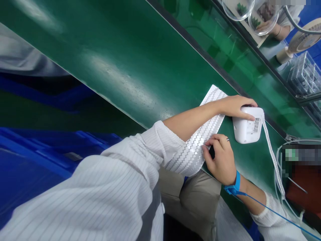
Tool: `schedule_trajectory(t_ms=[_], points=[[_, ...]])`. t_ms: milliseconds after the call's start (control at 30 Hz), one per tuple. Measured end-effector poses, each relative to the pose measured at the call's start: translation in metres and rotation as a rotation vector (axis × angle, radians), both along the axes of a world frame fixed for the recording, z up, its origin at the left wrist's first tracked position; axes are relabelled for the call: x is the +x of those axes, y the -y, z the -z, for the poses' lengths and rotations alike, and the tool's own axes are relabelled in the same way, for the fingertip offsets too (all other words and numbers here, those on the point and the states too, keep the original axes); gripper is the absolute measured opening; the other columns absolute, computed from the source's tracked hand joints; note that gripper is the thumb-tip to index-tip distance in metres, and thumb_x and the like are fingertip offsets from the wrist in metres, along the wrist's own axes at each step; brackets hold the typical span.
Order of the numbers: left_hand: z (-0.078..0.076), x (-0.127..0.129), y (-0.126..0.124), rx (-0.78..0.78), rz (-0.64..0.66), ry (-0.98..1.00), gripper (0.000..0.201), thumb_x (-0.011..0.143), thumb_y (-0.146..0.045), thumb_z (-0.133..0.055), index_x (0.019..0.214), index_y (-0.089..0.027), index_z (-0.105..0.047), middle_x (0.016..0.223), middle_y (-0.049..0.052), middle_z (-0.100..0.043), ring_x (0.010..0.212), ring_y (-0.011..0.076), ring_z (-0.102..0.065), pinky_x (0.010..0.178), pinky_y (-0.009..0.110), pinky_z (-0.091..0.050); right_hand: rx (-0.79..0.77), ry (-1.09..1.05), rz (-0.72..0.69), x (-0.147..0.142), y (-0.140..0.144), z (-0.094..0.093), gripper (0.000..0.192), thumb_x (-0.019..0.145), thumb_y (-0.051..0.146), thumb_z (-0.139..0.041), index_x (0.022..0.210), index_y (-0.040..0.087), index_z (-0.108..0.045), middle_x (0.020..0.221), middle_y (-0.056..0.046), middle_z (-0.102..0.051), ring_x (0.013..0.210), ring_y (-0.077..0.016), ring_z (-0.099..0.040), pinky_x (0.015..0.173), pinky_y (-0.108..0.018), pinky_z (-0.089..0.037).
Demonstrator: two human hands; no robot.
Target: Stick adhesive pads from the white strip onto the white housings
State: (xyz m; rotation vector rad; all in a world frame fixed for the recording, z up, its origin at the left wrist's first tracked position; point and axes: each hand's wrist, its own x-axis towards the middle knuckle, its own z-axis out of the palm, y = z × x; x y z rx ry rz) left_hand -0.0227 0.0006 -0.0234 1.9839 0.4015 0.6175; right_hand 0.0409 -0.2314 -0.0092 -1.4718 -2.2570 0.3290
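Note:
My left hand (pixel 237 106) reaches across the bench to a white rounded plastic device (pixel 242 131) with a printed barcode label on its face. Its thumb lies on that face, while the other fingers curl over the device's far edge. A white braided cord (pixel 269 142) runs from the device's right side. Beneath my left forearm lies a long white sheet of stickers (pixel 198 144) with rows of grey zigzag shapes, its near end bending over the bench edge. My right hand (pixel 220 159), wearing a blue wrist strap, pinches at the sheet's right edge; anything small between the fingertips is hidden.
The green bench (pixel 120 70) has a dark rail along its far side. Beyond it are clear round dishes (pixel 263 16), another person's hand (pixel 267 26), a fan (pixel 304 36) and clear plastic boxes (pixel 304 75). A blue cord (pixel 273 209) trails from my wrist strap; white cables hang at the right.

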Motion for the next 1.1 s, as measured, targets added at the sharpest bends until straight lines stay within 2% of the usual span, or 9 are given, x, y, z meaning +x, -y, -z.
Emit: schedule_trajectory(t_ms=[133, 333, 567, 767, 1100], points=[[0.0026, 0.0011, -0.0012, -0.003, -0.001, 0.009, 0.073, 0.092, -0.065, -0.075, 0.155, -0.028, -0.07, 0.164, 0.008, -0.072, 0.147, 0.0336, -0.067, 0.122, 0.044, -0.052, 0.001, 0.005, -0.011, 0.0009, -0.0003, 0.0, 0.004, 0.113, 0.02, -0.065, 0.114, 0.02, -0.069, 0.119, -0.014, -0.069, 0.109, -0.0313, -0.067, 0.097, -0.049, -0.06], [0.0009, -0.0007, 0.0014, -0.003, -0.009, 0.024, 0.074, 0.092, -0.061, -0.076, 0.154, -0.023, -0.071, 0.161, 0.01, -0.074, 0.144, 0.0319, -0.069, 0.118, 0.042, -0.053, -0.014, 0.001, 0.006, -0.0006, 0.0018, -0.0009, 0.007, 0.114, 0.021, -0.063, 0.113, 0.02, -0.07, 0.118, -0.014, -0.07, 0.108, -0.0312, -0.067, 0.095, -0.049, -0.06], [-0.0002, -0.0018, 0.0018, -0.014, -0.029, -0.006, 0.072, 0.091, -0.06, -0.078, 0.155, -0.027, -0.071, 0.164, 0.008, -0.073, 0.147, 0.0325, -0.068, 0.123, 0.044, -0.052, -0.032, 0.023, 0.021, -0.0029, 0.0037, 0.0001, 0.009, 0.115, 0.021, -0.062, 0.112, 0.019, -0.07, 0.118, -0.015, -0.071, 0.107, -0.0323, -0.068, 0.095, -0.051, -0.06], [-0.0028, -0.0042, 0.0034, -0.036, -0.014, -0.012, 0.075, 0.092, -0.058, -0.078, 0.158, -0.026, -0.069, 0.166, 0.01, -0.071, 0.149, 0.034, -0.067, 0.126, 0.046, -0.051, -0.085, -0.025, 0.031, -0.0025, 0.0021, 0.0011, 0.01, 0.115, 0.02, -0.06, 0.11, 0.02, -0.069, 0.118, -0.014, -0.07, 0.108, -0.0316, -0.068, 0.1, -0.052, -0.059], [-0.0032, -0.0057, 0.0038, -0.021, -0.026, -0.009, 0.073, 0.091, -0.058, -0.078, 0.156, -0.027, -0.071, 0.164, 0.009, -0.072, 0.147, 0.034, -0.067, 0.124, 0.046, -0.052, -0.089, -0.072, 0.038, -0.0013, 0.0029, 0.0043, 0.008, 0.115, 0.02, -0.062, 0.111, 0.021, -0.069, 0.12, -0.014, -0.07, 0.11, -0.0307, -0.068, 0.101, -0.049, -0.059]])
